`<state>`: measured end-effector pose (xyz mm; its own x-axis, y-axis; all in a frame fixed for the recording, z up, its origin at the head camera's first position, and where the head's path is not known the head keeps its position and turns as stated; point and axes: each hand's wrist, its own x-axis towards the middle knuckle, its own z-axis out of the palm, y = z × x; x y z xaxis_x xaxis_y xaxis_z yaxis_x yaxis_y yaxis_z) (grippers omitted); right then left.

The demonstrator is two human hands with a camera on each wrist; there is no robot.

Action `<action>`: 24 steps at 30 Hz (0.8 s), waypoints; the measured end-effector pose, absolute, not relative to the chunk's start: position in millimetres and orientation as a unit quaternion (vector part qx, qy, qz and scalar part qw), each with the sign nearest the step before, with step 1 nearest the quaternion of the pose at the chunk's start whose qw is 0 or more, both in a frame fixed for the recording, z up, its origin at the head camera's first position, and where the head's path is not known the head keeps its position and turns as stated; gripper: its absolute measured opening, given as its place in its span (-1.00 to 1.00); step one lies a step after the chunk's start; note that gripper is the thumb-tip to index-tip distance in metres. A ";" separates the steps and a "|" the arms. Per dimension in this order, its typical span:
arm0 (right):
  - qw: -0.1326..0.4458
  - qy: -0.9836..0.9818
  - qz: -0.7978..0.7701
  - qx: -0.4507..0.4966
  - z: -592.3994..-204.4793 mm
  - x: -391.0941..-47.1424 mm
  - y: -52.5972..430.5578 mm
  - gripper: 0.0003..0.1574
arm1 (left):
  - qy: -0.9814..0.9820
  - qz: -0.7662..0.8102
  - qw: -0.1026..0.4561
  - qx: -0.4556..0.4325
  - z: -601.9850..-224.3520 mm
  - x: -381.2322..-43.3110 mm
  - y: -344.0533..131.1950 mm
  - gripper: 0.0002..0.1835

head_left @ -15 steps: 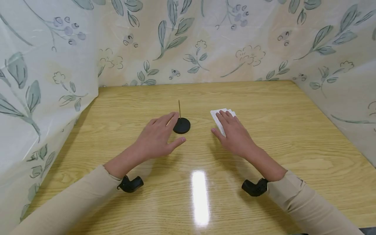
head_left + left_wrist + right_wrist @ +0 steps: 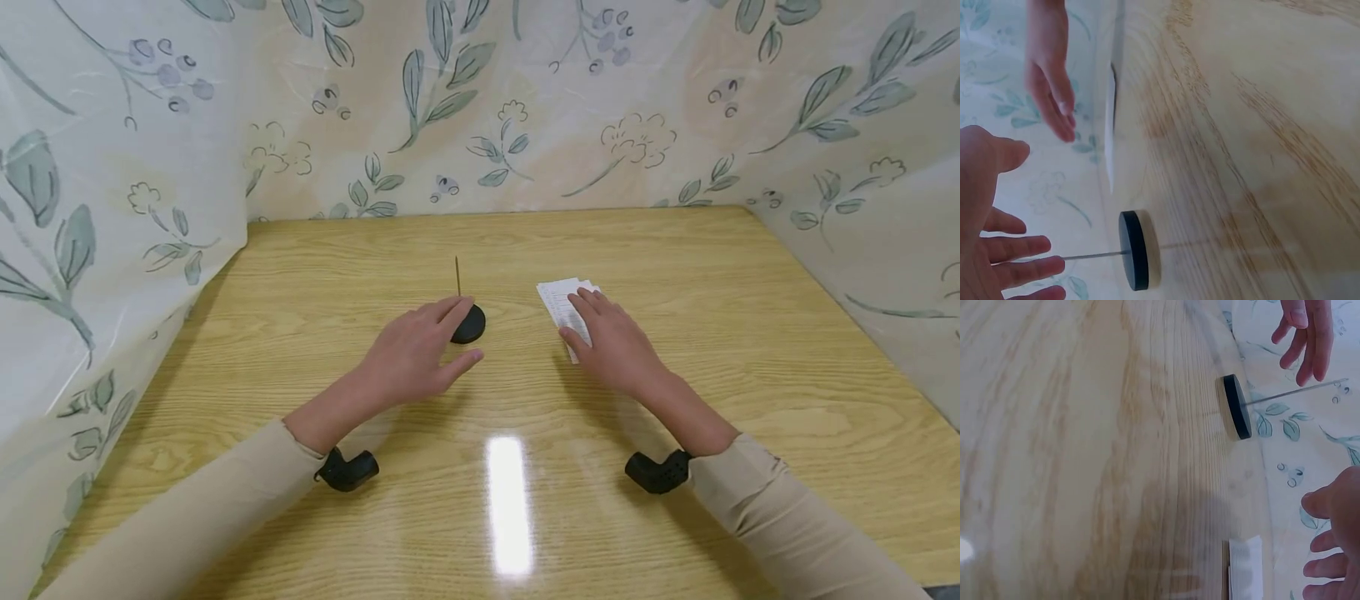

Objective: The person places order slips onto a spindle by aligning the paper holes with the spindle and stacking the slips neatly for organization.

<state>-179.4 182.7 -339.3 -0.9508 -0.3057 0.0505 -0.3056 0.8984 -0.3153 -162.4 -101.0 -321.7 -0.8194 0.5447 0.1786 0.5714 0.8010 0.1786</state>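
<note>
A bill spike (image 2: 469, 327), a thin upright rod on a round black base, stands on the table near the middle. My left hand (image 2: 408, 354) hovers just in front of it with fingers extended and thumb apart, covering part of the base in the head view. To the right lies a small stack of white printed paper slips (image 2: 558, 302). Over the slips' right side is my right hand (image 2: 618, 350), fingers loosely stretched. In the right wrist view this hand (image 2: 1341, 544) is raised above the slips (image 2: 1246, 569) and holds nothing.
The wooden table (image 2: 315, 267) is bounded by a floral sheet (image 2: 540, 100) at the back and both sides. Black wrist-worn devices (image 2: 348, 471) hang below both sleeves. A bright light reflection (image 2: 510, 504) shows on the near tabletop.
Both hands have shifted slightly to the right. More of the printed slips now shows beside the right hand, while the left covers more of the spike's base.
</note>
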 end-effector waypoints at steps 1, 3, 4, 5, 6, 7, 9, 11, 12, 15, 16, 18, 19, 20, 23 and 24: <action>0.004 0.975 -0.161 -0.154 -340.0 -180.3 184.0 -0.25 | -0.946 -0.117 0.061 -0.295 -322.1 -162.8 -99.7 -0.27; 0.009 0.976 -0.160 -0.150 -341.1 -181.9 186.3 -0.25 | -0.945 -0.125 0.061 -0.296 -322.5 -163.4 -96.9 -0.28; 0.010 0.976 -0.156 -0.149 -341.6 -182.8 187.5 -0.25 | -0.944 -0.129 0.060 -0.296 -322.6 -163.9 -95.3 -0.29; 0.012 0.977 -0.153 -0.149 -341.9 -183.4 188.5 -0.26 | -0.944 -0.133 0.057 -0.296 -322.6 -164.5 -93.7 -0.29; 0.013 0.978 -0.149 -0.148 -342.0 -184.0 189.2 -0.26 | -0.944 -0.138 0.051 -0.296 -322.4 -165.0 -91.9 -0.29; 0.014 0.978 -0.145 -0.147 -342.3 -184.6 189.9 -0.27 | -0.943 -0.144 0.044 -0.297 -322.3 -165.7 -90.3 -0.29; 0.017 0.980 -0.138 -0.145 -342.3 -185.5 191.0 -0.28 | -0.943 -0.154 0.026 -0.295 -322.1 -167.4 -87.2 -0.29; 0.023 0.980 -0.135 -0.142 -341.7 -185.6 191.6 -0.28 | -0.942 -0.168 0.005 -0.291 -321.5 -169.1 -84.6 -0.29; 0.028 0.980 -0.135 -0.141 -341.5 -185.7 192.0 -0.29 | -0.941 -0.174 -0.004 -0.289 -321.5 -170.2 -83.6 -0.30; 0.038 0.980 -0.139 -0.139 -340.4 -185.8 192.8 -0.29 | -0.938 -0.193 -0.027 -0.286 -322.1 -173.7 -81.3 -0.32; 0.041 0.980 -0.141 -0.138 -339.9 -185.6 192.9 -0.30 | -0.936 -0.200 -0.033 -0.288 -322.5 -174.9 -80.6 -0.32; 0.047 0.979 -0.142 -0.135 -339.0 -185.4 193.7 -0.30 | -0.931 -0.214 -0.044 -0.292 -323.2 -177.1 -78.9 -0.33; 0.049 0.979 -0.143 -0.134 -338.6 -185.5 193.9 -0.30 | -0.928 -0.221 -0.049 -0.295 -323.6 -178.1 -77.9 -0.33; 0.052 0.979 -0.144 -0.132 -338.4 -185.7 194.4 -0.29 | -0.926 -0.227 -0.054 -0.297 -324.3 -179.1 -76.7 -0.33; 0.067 0.979 -0.147 -0.124 -338.6 -186.9 195.9 -0.27 | -0.920 -0.244 -0.061 -0.302 -326.7 -182.5 -71.4 -0.33; 0.073 0.978 -0.151 -0.121 -338.8 -187.2 196.0 -0.26 | -0.918 -0.248 -0.063 -0.303 -327.7 -183.6 -69.4 -0.34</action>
